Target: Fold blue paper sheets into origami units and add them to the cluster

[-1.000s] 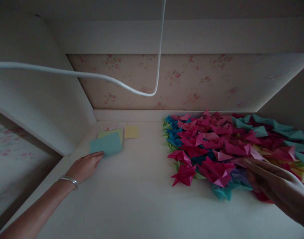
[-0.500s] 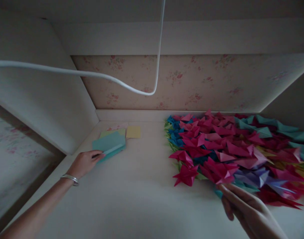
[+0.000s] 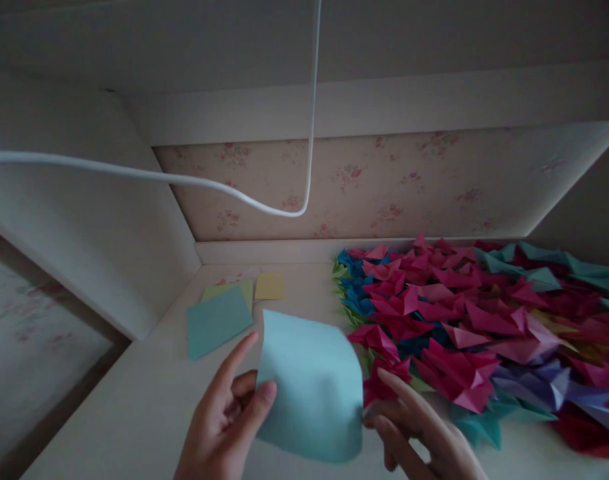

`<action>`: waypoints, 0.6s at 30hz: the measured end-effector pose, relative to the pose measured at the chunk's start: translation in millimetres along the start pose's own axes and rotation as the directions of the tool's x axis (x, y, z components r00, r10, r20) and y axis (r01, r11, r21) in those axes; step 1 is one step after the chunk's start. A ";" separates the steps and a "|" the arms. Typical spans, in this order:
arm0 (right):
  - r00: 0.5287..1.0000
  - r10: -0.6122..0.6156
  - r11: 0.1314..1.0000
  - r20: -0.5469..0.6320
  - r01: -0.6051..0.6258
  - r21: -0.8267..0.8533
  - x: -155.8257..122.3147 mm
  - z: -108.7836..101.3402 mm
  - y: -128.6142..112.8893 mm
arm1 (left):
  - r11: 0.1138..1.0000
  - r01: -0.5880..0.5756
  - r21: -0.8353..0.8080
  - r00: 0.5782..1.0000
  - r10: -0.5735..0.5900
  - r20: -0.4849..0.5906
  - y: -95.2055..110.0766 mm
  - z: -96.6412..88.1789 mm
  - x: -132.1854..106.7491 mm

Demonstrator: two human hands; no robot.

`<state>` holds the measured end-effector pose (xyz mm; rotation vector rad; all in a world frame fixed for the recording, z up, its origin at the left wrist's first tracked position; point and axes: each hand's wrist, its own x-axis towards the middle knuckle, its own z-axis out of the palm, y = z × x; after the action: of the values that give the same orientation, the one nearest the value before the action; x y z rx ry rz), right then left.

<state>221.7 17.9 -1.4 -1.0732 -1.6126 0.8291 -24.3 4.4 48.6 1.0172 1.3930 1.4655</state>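
A light-blue square sheet of paper (image 3: 312, 390) is held up in front of me, its right side bowed. Its left edge is pinched by my left hand (image 3: 229, 407), thumb on the near face and index finger stretched past the edge. At the right edge, the thumb and fingers of my right hand (image 3: 419, 427) close on the paper. More light-blue paper (image 3: 218, 321) lies flat on the white surface to the left, partly over a yellow-green sheet (image 3: 244, 290). To the right, close to my right hand, spread many folded paper cranes (image 3: 459, 377) in pink, blue, green and purple.
A small yellow paper square (image 3: 270, 287) lies at the back of the white surface (image 3: 149, 400). In front of the floral back panel (image 3: 354, 180) hangs a white cable (image 3: 204, 181). White side panels (image 3: 104, 220) rise at the left.
My left hand has brought a light-blue sheet from the stack to the middle. My right hand has moved left from the cranes and taken the sheet's right edge. The view has tilted up.
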 end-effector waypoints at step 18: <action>0.931 -0.364 0.896 0.034 0.360 -0.262 23.8 -17.6 21.1 | 0.977 0.207 -0.059 0.974 -0.200 0.106 -57.8 0.5 19.9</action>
<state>241.0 48.2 -7.0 -0.9122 -1.8727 0.3621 -27.3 24.6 -9.0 0.8640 1.3240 1.2870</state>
